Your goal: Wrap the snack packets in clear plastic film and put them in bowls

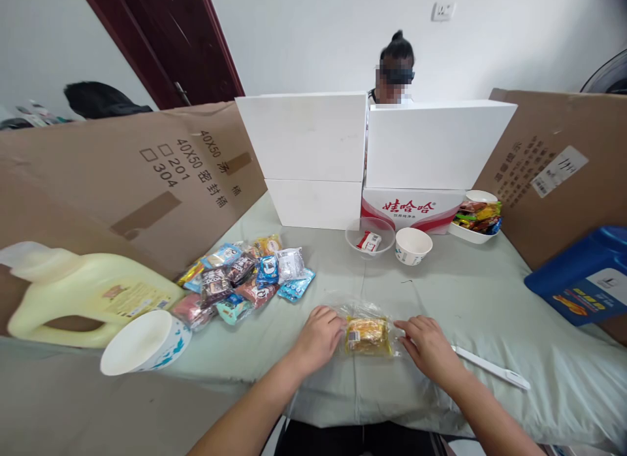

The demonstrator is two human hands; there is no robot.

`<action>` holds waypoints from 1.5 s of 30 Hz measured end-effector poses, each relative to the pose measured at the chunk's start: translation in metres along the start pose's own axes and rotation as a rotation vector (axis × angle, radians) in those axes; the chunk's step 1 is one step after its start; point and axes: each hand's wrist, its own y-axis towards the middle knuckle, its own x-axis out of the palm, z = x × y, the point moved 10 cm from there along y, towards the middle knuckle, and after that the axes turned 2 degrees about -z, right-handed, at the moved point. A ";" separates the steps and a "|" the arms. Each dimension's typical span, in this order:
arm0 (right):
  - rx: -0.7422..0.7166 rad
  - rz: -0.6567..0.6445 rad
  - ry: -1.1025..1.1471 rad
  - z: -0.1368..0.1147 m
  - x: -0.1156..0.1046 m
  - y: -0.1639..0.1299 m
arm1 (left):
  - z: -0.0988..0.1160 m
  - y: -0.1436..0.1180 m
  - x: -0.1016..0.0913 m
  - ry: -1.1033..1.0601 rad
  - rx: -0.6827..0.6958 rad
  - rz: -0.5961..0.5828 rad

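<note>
A yellow-and-clear packaged snack (367, 335) lies flat on the table right in front of me, on a sheet of clear plastic film (360, 309) that spreads out around it. My left hand (321, 335) pinches the film at the left side of the packet. At the opposite side, my right hand (425, 342) holds the film's right edge between thumb and fingers. Just right of that hand lies a white plastic-handled tool (494, 370), perhaps a knife; its far end is partly hidden by the hand.
Left are a pile of wrapped snacks (245, 279), a paper bowl (142, 343) and a yellow jug (88, 296). Ahead stand a clear bowl (350, 240), a paper cup (414, 247) and white boxes (313, 139). A blue bottle (582, 273) is right. Behind the boxes sits a person.
</note>
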 end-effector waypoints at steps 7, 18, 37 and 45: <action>-0.149 -0.135 0.195 -0.042 -0.037 -0.045 | 0.056 -0.043 0.003 -0.407 0.205 -0.504; 0.195 -0.341 -0.074 -0.018 0.019 0.000 | 0.027 0.025 0.043 -0.079 0.016 -0.149; 0.385 -0.259 0.085 0.027 0.045 -0.028 | 0.007 0.112 -0.011 -0.309 0.075 0.089; 0.557 -0.436 -0.011 0.042 0.027 -0.044 | -0.060 0.001 0.021 0.169 -0.162 -0.042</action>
